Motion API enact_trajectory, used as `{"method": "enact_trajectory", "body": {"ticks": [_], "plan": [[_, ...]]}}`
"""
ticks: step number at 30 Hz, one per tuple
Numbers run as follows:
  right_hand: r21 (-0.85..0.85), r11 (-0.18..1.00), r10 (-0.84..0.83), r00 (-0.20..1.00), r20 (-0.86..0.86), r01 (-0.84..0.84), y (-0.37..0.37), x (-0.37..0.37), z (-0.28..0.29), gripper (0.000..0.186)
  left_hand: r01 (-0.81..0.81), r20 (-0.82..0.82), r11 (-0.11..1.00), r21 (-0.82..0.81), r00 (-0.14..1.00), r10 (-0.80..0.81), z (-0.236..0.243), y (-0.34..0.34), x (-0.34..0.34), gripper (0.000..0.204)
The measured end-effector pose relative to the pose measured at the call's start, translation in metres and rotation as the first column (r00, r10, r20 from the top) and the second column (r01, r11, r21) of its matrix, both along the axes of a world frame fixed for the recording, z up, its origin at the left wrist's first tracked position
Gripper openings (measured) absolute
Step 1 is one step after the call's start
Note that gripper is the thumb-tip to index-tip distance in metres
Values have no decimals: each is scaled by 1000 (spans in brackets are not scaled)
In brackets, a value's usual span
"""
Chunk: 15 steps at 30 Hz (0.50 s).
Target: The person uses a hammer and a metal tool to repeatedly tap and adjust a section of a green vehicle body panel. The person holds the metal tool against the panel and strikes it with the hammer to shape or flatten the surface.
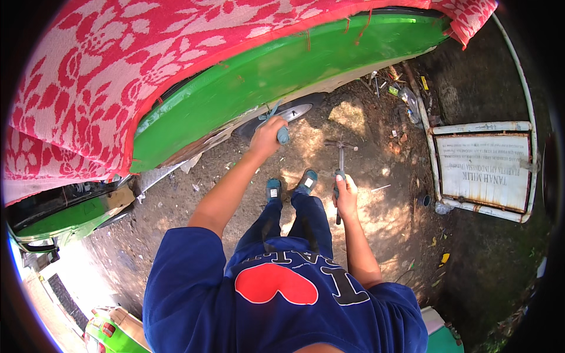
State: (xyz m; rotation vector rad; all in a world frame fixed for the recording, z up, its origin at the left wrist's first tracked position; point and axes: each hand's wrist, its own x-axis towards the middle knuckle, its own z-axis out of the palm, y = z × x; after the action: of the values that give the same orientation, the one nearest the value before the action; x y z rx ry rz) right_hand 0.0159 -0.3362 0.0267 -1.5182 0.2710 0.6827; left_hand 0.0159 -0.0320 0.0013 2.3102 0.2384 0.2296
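Note:
Beside the lower edge of a green car body (pixel 282 65), my left hand (pixel 266 138) is closed around a teal-handled tool (pixel 283 135). The handle's rounded end sticks out by my fingers, and a thin teal part rises above them; its exact kind I cannot make out. My right hand (pixel 347 197) grips a hammer (pixel 341 156) by its dark grey handle, to the right of my feet. The hammer's metal head points away from me, over the ground. Just beyond my left hand is the car's wheel (pixel 297 112), partly hidden by the body.
A red and pink floral blanket (pixel 88 76) covers the car's top. A rusty white metal frame with a sign panel (pixel 482 167) lies at the right. Litter (pixel 409 103) lies on the dirt ground (pixel 376 217). Another green vehicle (pixel 115 335) shows at the lower left.

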Motion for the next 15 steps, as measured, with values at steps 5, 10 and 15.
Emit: {"method": "enact_trajectory", "body": {"ticks": [5, 10, 15], "plan": [[10, 1000, 21, 1000, 11, -21, 9, -14, -6, 21, 13, 44, 1000, -8, 999, -13, -8, 2, -16, 49], [52, 999, -15, 1000, 4, 15, 15, -19, 1, 22, -15, -67, 1000, 6, 998, 16, -3, -5, -1, 42], [59, 997, -59, 998, 21, 57, -5, -15, 3, 21, 113, -7, 989, 99, 994, -113, 3, -20, 34, 34]]}}
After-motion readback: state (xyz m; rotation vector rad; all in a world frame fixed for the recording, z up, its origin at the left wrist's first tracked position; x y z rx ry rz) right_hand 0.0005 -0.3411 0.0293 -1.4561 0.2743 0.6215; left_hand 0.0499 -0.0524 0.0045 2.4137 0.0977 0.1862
